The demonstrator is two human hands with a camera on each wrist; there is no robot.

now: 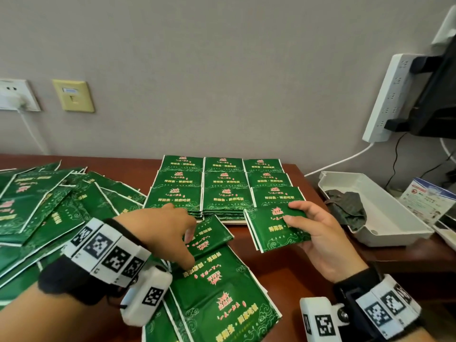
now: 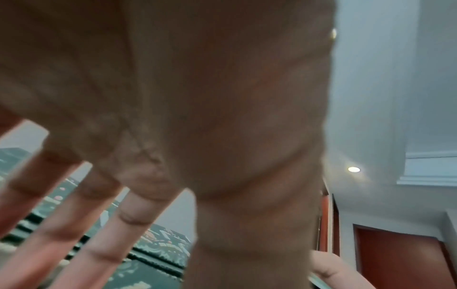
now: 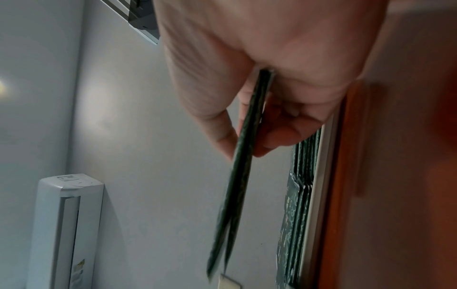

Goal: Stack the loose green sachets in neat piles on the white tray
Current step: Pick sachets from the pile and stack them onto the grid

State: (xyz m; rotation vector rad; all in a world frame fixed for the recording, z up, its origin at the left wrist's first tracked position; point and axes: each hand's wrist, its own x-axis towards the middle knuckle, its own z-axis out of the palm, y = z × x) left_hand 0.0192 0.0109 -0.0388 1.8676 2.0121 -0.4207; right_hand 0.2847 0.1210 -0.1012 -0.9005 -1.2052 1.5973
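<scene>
Neat piles of green sachets (image 1: 223,186) cover the white tray (image 1: 235,221) in three rows at the table's middle. A sprawling heap of loose sachets (image 1: 49,206) lies to the left, with more at the front (image 1: 217,297). My left hand (image 1: 188,248) reaches down over a loose sachet (image 1: 212,235) just before the tray; its fingers (image 2: 99,224) are straight and spread, their tips touching the sachets. My right hand (image 1: 293,213) holds a thin stack of sachets (image 1: 274,230) above the table right of it, thumb on top. Edge-on, that stack (image 3: 237,195) is pinched between thumb and fingers.
A white plastic bin (image 1: 394,228) with a dark cloth (image 1: 348,206) in it stands at the right, beside a leaflet (image 1: 424,201). A power strip (image 1: 387,95) hangs on the wall above it. The brown table (image 1: 278,272) ends close behind the tray at the wall.
</scene>
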